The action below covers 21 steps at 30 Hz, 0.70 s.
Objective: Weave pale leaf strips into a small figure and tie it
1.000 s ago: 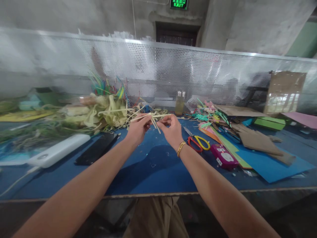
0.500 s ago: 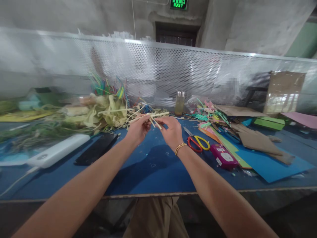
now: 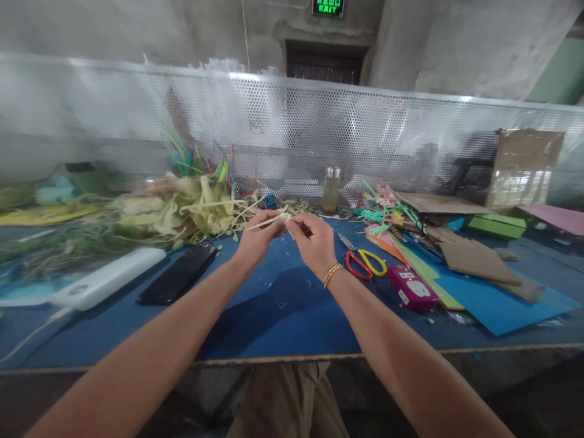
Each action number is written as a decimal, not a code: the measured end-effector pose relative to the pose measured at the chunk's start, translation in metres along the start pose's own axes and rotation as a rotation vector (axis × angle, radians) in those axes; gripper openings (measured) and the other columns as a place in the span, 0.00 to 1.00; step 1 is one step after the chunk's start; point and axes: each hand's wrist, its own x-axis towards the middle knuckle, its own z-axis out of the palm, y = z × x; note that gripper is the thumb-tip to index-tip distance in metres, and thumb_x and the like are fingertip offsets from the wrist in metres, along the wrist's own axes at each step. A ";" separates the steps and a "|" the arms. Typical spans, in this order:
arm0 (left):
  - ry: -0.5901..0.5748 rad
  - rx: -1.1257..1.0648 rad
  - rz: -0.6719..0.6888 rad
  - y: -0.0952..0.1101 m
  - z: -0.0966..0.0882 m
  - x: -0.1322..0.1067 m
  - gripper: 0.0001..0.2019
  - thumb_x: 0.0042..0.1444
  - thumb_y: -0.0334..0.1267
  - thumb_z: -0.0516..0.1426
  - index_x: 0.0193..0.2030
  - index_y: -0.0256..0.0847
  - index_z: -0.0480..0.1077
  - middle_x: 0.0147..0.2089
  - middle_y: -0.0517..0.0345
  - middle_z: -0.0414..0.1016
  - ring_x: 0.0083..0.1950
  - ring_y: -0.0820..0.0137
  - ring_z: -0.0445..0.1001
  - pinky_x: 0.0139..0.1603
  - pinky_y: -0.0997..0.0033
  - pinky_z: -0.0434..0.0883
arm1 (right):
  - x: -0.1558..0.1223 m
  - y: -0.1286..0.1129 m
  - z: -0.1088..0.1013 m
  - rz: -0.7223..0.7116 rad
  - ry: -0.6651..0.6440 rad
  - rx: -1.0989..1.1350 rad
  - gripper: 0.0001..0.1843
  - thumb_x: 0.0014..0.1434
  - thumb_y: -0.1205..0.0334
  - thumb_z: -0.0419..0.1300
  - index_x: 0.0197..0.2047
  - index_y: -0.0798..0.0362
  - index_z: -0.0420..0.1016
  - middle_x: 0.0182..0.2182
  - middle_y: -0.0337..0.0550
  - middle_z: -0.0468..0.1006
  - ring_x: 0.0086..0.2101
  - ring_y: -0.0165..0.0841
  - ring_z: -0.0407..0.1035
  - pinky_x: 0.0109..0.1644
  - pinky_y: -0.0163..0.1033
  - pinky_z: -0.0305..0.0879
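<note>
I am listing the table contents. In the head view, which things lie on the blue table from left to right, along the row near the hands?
White power bank → black phone → left hand → right hand, both pinching pale straw strips → scissors → magenta box.

green sign (image 3: 329, 7) above the doorway, lettered "EXIT"
</note>
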 end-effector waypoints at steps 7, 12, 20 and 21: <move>-0.035 0.190 0.104 0.004 -0.001 -0.002 0.12 0.49 0.43 0.63 0.37 0.39 0.73 0.30 0.58 0.74 0.32 0.70 0.72 0.34 0.71 0.69 | 0.006 0.015 0.000 0.205 -0.005 -0.094 0.13 0.58 0.59 0.57 0.22 0.52 0.67 0.24 0.37 0.68 0.29 0.30 0.62 0.36 0.36 0.58; -0.109 0.263 0.182 0.006 -0.003 -0.001 0.10 0.52 0.41 0.61 0.38 0.39 0.75 0.32 0.57 0.74 0.33 0.71 0.71 0.36 0.70 0.69 | 0.009 0.018 -0.004 0.177 -0.186 -0.135 0.14 0.59 0.60 0.53 0.23 0.53 0.68 0.26 0.38 0.69 0.31 0.30 0.63 0.38 0.36 0.57; -0.103 0.113 0.126 -0.001 -0.001 0.000 0.09 0.50 0.40 0.63 0.37 0.40 0.75 0.34 0.58 0.74 0.33 0.72 0.70 0.36 0.71 0.68 | 0.008 0.020 -0.003 0.289 -0.148 0.050 0.11 0.51 0.55 0.62 0.24 0.53 0.72 0.22 0.36 0.69 0.25 0.28 0.60 0.32 0.35 0.57; -0.097 0.104 0.116 -0.001 -0.001 0.000 0.09 0.50 0.41 0.63 0.37 0.40 0.75 0.33 0.59 0.74 0.33 0.72 0.70 0.35 0.71 0.68 | 0.008 0.018 -0.002 0.316 -0.111 0.100 0.11 0.50 0.55 0.63 0.24 0.53 0.73 0.22 0.36 0.70 0.24 0.27 0.60 0.31 0.35 0.57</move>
